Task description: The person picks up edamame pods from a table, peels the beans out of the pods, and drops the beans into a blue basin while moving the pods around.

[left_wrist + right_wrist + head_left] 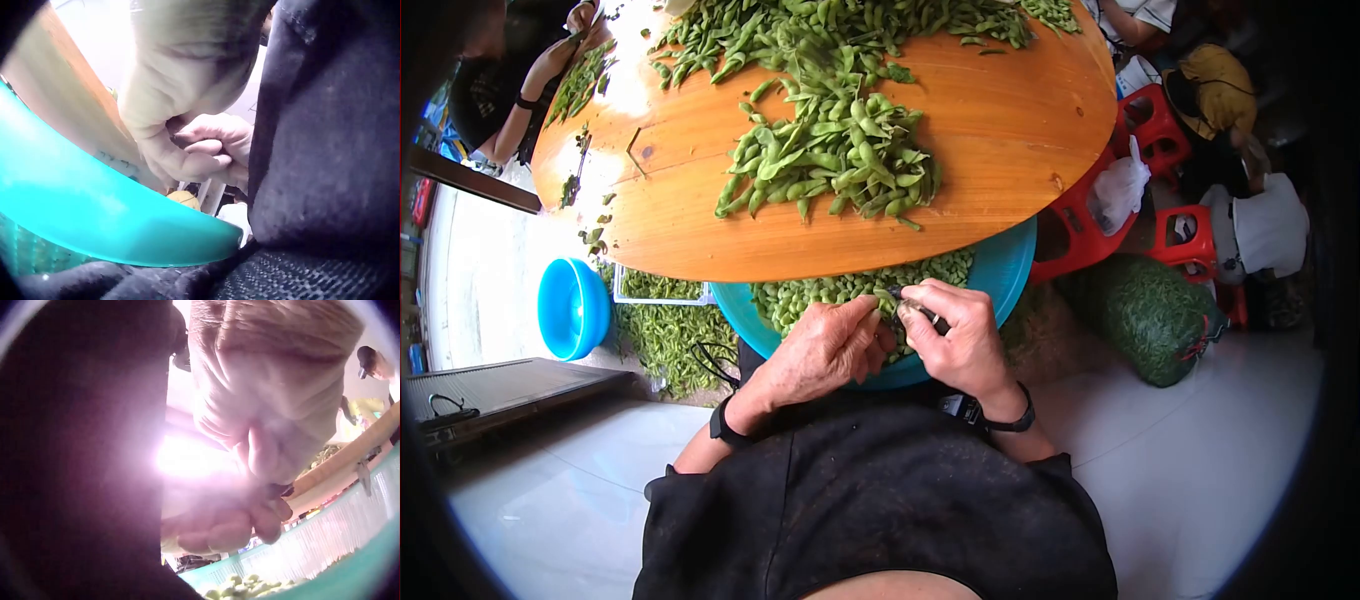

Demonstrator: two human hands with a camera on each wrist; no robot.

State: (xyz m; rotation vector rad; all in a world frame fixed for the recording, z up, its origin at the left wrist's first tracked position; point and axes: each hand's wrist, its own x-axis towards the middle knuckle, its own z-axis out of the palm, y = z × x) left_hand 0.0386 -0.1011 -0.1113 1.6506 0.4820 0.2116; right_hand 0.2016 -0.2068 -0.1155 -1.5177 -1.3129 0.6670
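Note:
My left hand [825, 345] and right hand [955, 330] meet above a teal basin [1025, 262] that holds many shelled green soybeans [800, 297]. A green soybean pod [886, 299] sticks up from the left hand's thumb and fingers, which pinch it. Curled fingers of the right hand hold a small dark tool [939, 324] close against the pod; most of it is hidden in the grip. The right wrist view shows a dark tip [284, 489] between the two hands. In the left wrist view the left hand [181, 94] covers the pod.
A wooden table [1000, 130] overhangs the basin, with a heap of pods [840, 160] near its edge. At left are a blue bowl [572, 308] and pods on the floor [675, 345]. Red stools [1150, 130] and a full green net sack [1145, 315] stand right. Other people sit around.

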